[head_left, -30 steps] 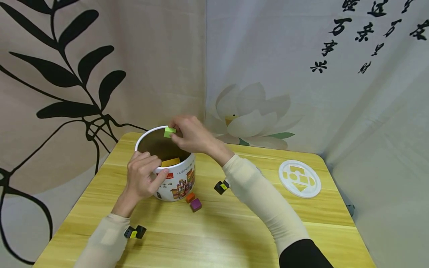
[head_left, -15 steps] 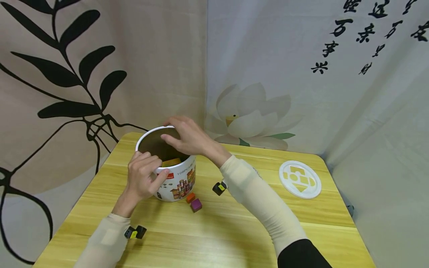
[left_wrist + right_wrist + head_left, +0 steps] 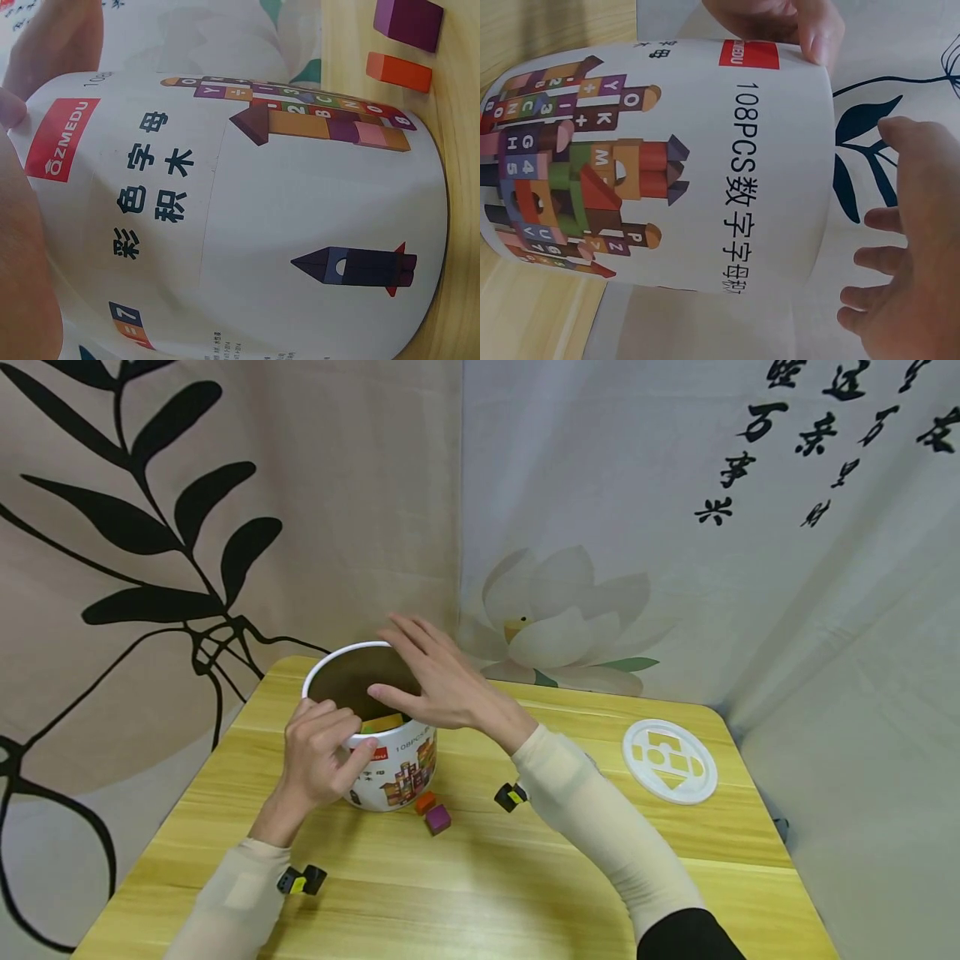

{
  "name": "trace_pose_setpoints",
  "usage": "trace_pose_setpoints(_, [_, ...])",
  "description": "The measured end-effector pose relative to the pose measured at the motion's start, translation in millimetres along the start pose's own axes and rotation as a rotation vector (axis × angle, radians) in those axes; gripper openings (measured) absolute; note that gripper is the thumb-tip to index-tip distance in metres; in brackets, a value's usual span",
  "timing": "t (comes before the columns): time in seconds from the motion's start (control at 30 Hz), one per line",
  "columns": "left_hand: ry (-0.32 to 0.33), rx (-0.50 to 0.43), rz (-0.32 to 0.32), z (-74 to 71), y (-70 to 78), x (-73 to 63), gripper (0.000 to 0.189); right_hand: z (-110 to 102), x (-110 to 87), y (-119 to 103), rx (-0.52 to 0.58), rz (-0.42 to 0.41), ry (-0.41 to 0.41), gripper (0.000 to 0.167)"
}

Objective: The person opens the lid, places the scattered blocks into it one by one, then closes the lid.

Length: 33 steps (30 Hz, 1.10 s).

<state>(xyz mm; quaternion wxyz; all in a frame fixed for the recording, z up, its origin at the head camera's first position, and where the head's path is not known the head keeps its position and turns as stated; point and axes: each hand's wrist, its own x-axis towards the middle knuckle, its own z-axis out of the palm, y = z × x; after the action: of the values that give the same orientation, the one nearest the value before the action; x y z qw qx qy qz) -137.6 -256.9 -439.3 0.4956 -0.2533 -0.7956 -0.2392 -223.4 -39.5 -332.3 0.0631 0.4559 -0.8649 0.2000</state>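
A white toy-block bucket (image 3: 393, 768) with printed block pictures stands on the table. My left hand (image 3: 318, 756) grips its near left rim, thumb outside and fingers curled over the edge. Over the far right of the opening hovers my right hand (image 3: 453, 685), fingers spread and holding nothing; the right wrist view shows this hand (image 3: 911, 240) beside the bucket's mouth. Inside the bucket, a yellow block (image 3: 382, 723) shows just past the near rim, with a bit of green next to it. The rest of the contents is hidden by the wall.
In front of the bucket lie a small orange block (image 3: 425, 802) and a purple block (image 3: 438, 819), close together. A white round plate with cut-out shapes (image 3: 670, 761) lies on the right of the wooden table (image 3: 540, 868). Printed curtains hang behind.
My right hand has let go of the small green block over the bucket, and the block has dropped inside. That hand has since drawn slightly right with fingers spread. The left hand stays put.
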Motion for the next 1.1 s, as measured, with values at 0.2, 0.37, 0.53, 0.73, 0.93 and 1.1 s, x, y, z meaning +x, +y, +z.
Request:
trace_pose_setpoints(0.2, [0.001, -0.001, 0.004, 0.4, 0.5, 0.4, 0.045, -2, -20.4, 2, -0.002, -0.013, 0.03, 0.09])
trace_pose_setpoints(0.37, [-0.004, 0.001, 0.003, -0.4, 0.1, 0.0, 0.044, -2, -41.9, 3, -0.014, -0.041, 0.068, 0.095])
trace_pose_setpoints(0.53, [-0.012, 0.002, -0.005, -0.5, 0.2, -0.6, 0.041, 0, -66.4, 6, -0.019, -0.056, 0.131, 0.099])
trace_pose_setpoints(0.73, [-0.006, 0.003, -0.012, 0.1, 1.4, -0.2, 0.041, 11, -97.6, 12, -0.034, -0.062, 0.197, 0.104])
trace_pose_setpoints(0.93, [0.0, 0.001, -0.013, 0.4, 1.9, -0.5, 0.04, 24, -125.2, 18, -0.023, -0.021, 0.214, 0.102])
trace_pose_setpoints(1.1, [-0.005, 0.004, -0.015, 0.2, 2.3, 0.4, 0.039, 41, -143.4, 23, 0.016, 0.047, 0.158, 0.1])
